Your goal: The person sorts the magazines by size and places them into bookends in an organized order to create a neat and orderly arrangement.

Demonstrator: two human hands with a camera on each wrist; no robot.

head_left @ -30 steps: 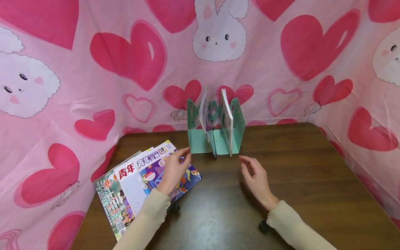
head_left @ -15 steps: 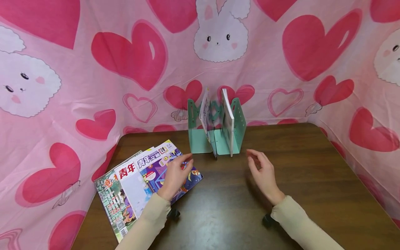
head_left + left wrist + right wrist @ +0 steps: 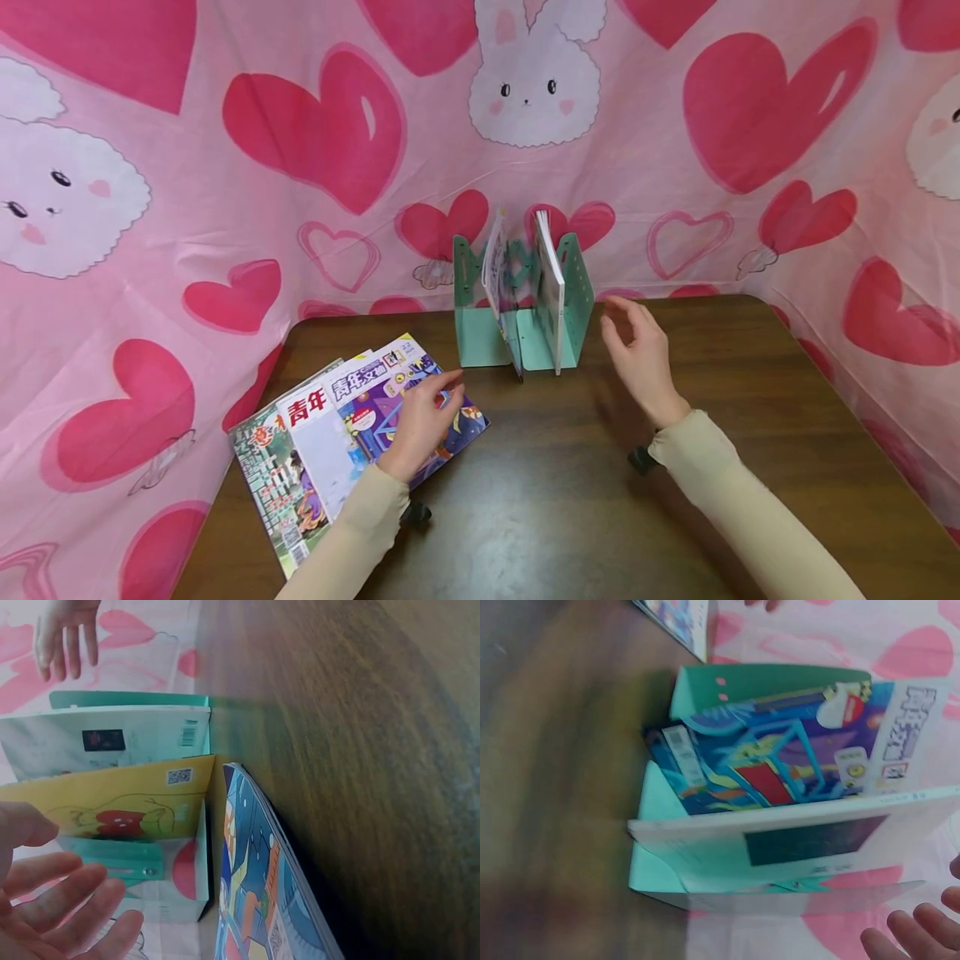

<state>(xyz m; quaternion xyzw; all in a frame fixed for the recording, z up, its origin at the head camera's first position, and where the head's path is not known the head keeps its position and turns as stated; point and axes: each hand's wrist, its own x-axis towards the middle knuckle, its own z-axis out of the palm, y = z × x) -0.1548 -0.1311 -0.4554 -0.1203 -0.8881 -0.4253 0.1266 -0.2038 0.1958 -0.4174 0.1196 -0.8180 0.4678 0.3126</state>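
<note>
The surface [image 3: 750,417] is dark brown wood with visible grain and rounded far corners; a pale sheen [image 3: 495,542] lies on it in front of the rack [image 3: 480,337]. The green rack stands at the far part of the surface. Behind it and to both sides hangs a pink cloth [image 3: 622,150], printed with red hearts [image 3: 322,133] and white rabbits [image 3: 534,96]; one rabbit sits above the rack. The cloth is creased in places.

Inside the rack, a thin magazine [image 3: 497,279] leans near the middle, and a thicker white one [image 3: 551,300] stands nearly upright toward the right side plate. To the left and front of the rack, overlapping magazines [image 3: 322,454] lie fanned flat on the surface, the purple one [image 3: 375,412] on top and closest to the rack.

The person's left hand [image 3: 423,421] is over the purple one, front left of the rack; its fingers are gently bent and slightly spread, holding nothing. Whether it touches the cover cannot be told. The right hand [image 3: 643,358] hangs just right of the rack, fingers loosely bent, thumb apart, likewise holding nothing. Both arms wear cream sleeves [image 3: 738,492].
</note>
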